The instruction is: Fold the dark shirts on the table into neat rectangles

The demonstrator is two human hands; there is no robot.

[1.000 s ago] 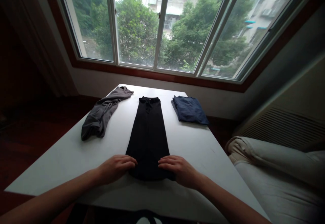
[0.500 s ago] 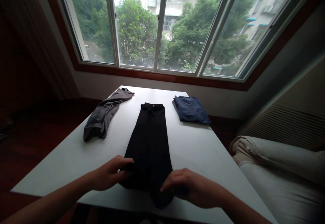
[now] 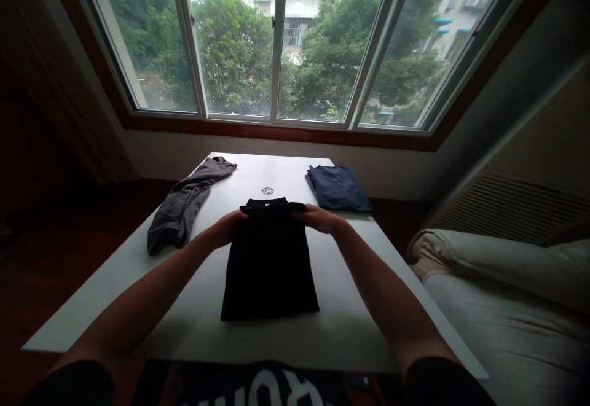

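Note:
A black garment (image 3: 270,258) lies folded in half in the middle of the white table (image 3: 350,295). My left hand (image 3: 229,226) grips its far left corner with closed fingers. My right hand (image 3: 318,217) holds the far right corner the same way, both arms stretched forward over the table. The folded-over edge sits at the far end of the garment, between my hands.
A crumpled grey garment (image 3: 182,206) lies at the table's left. A folded dark blue garment (image 3: 336,188) sits at the far right. A small round mark (image 3: 267,191) shows on the table beyond the black garment. A pale cushion (image 3: 498,271) is to the right, a window (image 3: 281,37) ahead.
My hands took the near end of the long black garment, carried it forward and laid it over the far end, halving its length. The view tilted slightly down.

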